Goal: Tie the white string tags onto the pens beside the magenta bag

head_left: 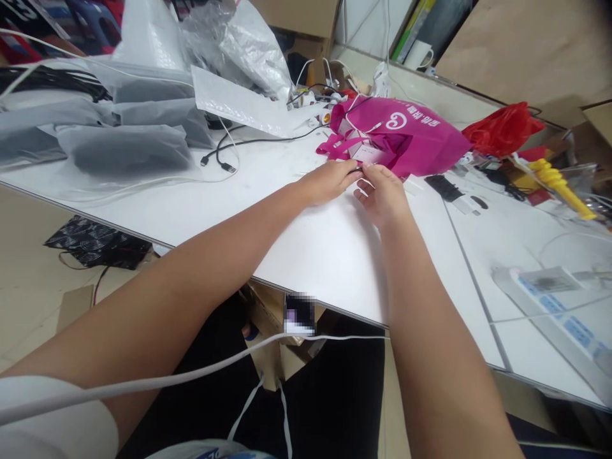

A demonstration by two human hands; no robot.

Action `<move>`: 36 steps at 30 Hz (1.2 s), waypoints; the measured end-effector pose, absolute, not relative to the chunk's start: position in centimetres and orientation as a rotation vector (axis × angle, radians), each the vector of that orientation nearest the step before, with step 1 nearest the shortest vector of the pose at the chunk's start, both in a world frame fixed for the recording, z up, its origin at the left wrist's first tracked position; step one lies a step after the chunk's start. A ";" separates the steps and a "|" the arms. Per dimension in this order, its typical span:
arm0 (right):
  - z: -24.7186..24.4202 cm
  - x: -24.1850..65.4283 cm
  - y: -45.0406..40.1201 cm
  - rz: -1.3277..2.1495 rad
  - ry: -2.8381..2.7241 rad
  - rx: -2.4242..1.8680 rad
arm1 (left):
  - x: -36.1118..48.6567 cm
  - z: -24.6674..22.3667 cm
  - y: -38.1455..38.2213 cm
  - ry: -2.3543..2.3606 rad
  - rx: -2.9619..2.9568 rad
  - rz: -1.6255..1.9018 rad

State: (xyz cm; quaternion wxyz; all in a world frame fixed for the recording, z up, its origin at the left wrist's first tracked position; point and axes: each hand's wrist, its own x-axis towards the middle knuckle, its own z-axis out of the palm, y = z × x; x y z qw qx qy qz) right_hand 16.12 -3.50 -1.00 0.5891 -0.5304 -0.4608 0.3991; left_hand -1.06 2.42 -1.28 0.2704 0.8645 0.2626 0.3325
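Note:
My left hand (329, 181) reaches across the white table (335, 255), its fingers closed in a pinch. Between the fingertips of both hands is a small, thin black piece (355, 170), too small to name. My right hand (385, 194) pinches at its other end with thumb and forefinger, the remaining fingers loosely curled. Just behind the fingertips lies a magenta cloth bag (430, 137) with white print. A small white box (368, 152) shows in its opening. Black cables (228, 167) with plugs lie to the left of my hands.
Grey plastic packages (129, 150) and clear bags (253, 44) fill the back left. A red plastic bag (502, 131), a yellow object (559, 185) and a white power strip (559, 319) lie on the right. A white cable (191, 377) crosses in front of my body.

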 end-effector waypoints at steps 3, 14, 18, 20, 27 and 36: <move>-0.7 16.0 -3.7 0.902 -1.081 -1.240 | -0.7 -1.5 2.4 0.653 2.259 0.924; 0.2 15.3 -4.1 0.866 -1.095 -1.247 | -0.3 -1.4 1.5 0.647 2.044 1.052; 0.1 15.5 -4.1 0.841 -1.092 -1.239 | -0.3 -1.1 0.9 0.624 1.973 1.039; 0.1 15.5 -4.1 0.840 -1.101 -1.218 | 0.2 -1.2 0.9 0.601 1.895 1.023; -0.7 15.9 -3.4 0.780 -1.123 -1.226 | 1.2 -1.6 1.9 0.643 1.862 1.075; -3.8 14.9 -2.6 0.177 -1.828 -1.576 | -0.7 -1.6 3.9 0.915 1.966 1.265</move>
